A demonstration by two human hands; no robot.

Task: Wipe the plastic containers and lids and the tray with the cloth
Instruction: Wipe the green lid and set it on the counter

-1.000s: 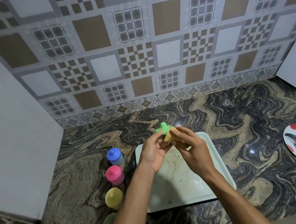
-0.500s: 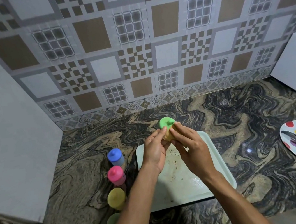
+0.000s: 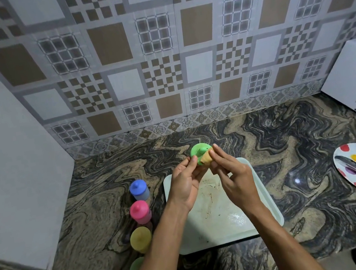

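- Green lid (image 3: 200, 151): held in the air above the far edge of the tray (image 3: 270, 208); probably light, stiff, smooth plastic, best pinched by the rim
- Left hand (image 3: 184, 185): palm up, fingertips pinching the lid
- Right hand (image 3: 231, 178): fingers pressing a soft tan cloth (image 3: 206, 158) against the lid

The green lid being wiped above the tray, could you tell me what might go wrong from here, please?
1. The green lid is pinched only at its edge by the left hand; it could slip onto the stained tray.
2. The forearms pass close beside the yellow container, which an elbow might topple.
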